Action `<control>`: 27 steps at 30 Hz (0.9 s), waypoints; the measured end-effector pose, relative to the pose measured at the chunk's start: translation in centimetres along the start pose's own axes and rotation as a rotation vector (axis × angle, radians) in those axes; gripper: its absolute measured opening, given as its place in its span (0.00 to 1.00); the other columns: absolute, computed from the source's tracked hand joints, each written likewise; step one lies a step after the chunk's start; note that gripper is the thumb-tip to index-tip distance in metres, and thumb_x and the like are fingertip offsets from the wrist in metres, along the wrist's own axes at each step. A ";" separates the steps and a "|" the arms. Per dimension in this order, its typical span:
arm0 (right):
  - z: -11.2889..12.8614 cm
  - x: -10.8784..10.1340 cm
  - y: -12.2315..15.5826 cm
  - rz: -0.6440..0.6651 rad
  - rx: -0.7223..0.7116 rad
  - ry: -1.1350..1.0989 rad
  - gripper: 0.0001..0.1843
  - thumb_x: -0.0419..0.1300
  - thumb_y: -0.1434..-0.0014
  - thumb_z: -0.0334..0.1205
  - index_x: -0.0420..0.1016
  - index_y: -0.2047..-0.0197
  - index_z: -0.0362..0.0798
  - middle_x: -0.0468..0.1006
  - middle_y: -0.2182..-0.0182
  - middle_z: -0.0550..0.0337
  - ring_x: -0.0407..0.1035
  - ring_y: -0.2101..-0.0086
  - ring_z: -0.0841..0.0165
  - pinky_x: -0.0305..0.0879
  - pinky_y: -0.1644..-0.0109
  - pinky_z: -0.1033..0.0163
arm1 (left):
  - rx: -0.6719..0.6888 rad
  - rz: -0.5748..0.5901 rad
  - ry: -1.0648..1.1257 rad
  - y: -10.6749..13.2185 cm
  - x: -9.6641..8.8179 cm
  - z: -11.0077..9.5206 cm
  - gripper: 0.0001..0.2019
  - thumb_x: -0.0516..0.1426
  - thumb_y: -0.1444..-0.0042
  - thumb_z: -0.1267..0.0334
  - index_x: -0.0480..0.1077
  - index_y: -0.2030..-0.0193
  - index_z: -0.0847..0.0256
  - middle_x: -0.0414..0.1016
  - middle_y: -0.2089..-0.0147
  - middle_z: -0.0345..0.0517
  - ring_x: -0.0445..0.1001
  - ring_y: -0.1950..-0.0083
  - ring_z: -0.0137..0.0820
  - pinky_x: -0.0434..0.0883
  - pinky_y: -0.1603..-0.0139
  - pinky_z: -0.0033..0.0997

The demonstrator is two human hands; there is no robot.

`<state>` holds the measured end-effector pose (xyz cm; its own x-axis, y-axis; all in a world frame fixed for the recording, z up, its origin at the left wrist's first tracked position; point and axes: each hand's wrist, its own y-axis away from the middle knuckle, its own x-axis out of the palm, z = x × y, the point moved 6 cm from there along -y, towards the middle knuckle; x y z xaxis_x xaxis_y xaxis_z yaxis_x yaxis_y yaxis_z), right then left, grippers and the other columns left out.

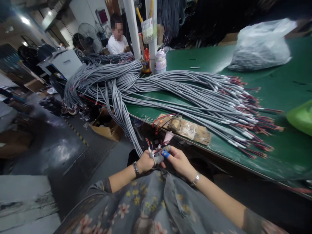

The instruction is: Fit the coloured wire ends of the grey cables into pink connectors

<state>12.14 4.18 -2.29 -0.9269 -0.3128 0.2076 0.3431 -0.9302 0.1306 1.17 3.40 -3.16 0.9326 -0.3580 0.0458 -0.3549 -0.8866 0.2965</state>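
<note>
L hand point(146, 162) clamps gray cable ends point(150, 152) in front of torso, just off green table point(292, 156) edge. R hand point(179, 161): thumb + fingertip tog. at same ends, can't tell if wire's btwn. Other gray cables point(170, 85) lie on table.

A lamp point(25, 20) is glaring white at the far left, yet the room around me is looking dim. The floor point(62, 149) on the left is giving off a hazy shine, and the table point(287, 94) is carrying a pale streak of glare beside the plastic bag point(264, 47). Shadow is swallowing the space beyond the table. Between my left hand point(146, 162) and right hand point(180, 162), wires point(150, 149) are blurring slightly; the left edge is smearing and stretching.
</note>
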 end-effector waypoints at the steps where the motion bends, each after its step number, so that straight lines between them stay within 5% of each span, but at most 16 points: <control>1: 0.0 0.2 0.0 0.026 0.004 -0.006 0.20 0.63 0.52 0.60 0.67 0.73 0.52 0.71 0.86 0.65 0.64 0.82 0.68 0.62 0.74 0.61 | 0.009 -0.001 -0.005 0.1 0.0 -0.1 0.24 0.62 0.59 0.40 0.72 0.84 0.63 0.72 0.82 0.46 0.68 0.80 0.28 0.67 0.75 0.28; 11: -0.9 0.7 -0.3 0.021 0.077 -0.235 0.21 0.65 0.53 0.58 0.64 0.73 0.50 0.71 0.84 0.65 0.64 0.80 0.70 0.59 0.72 0.62 | 0.031 -0.269 0.195 0.0 -0.5 0.6 0.25 0.62 0.60 0.39 0.70 0.81 0.64 0.70 0.84 0.45 0.69 0.82 0.29 0.68 0.77 0.29; 15: -1.4 -0.4 -0.2 -0.106 0.074 -0.174 0.20 0.68 0.56 0.55 0.68 0.75 0.48 0.70 0.82 0.65 0.60 0.79 0.73 0.54 0.74 0.64 | 0.034 -0.326 0.204 0.1 -0.7 0.6 0.25 0.62 0.60 0.39 0.68 0.84 0.64 0.69 0.85 0.45 0.68 0.83 0.28 0.68 0.79 0.29; 21: -1.9 -0.9 -0.4 -0.109 0.120 -0.194 0.20 0.69 0.58 0.54 0.69 0.77 0.48 0.66 0.84 0.67 0.57 0.80 0.74 0.54 0.74 0.65 | 0.043 -0.331 0.223 0.0 -0.9 0.8 0.23 0.63 0.58 0.42 0.69 0.82 0.64 0.69 0.85 0.43 0.67 0.84 0.27 0.68 0.79 0.28; 27: -1.3 -0.3 -0.5 -0.012 0.116 -0.249 0.20 0.68 0.57 0.54 0.72 0.70 0.48 0.72 0.81 0.65 0.64 0.79 0.72 0.59 0.72 0.64 | 0.055 -0.189 0.085 -0.2 -0.6 0.7 0.24 0.61 0.55 0.43 0.67 0.84 0.63 0.67 0.86 0.42 0.63 0.85 0.24 0.63 0.81 0.24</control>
<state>12.04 4.53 -3.68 -0.8701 -0.2313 0.4351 0.3605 -0.9008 0.2421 0.66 3.62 -3.93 0.9842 -0.1600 0.0756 -0.1742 -0.9510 0.2553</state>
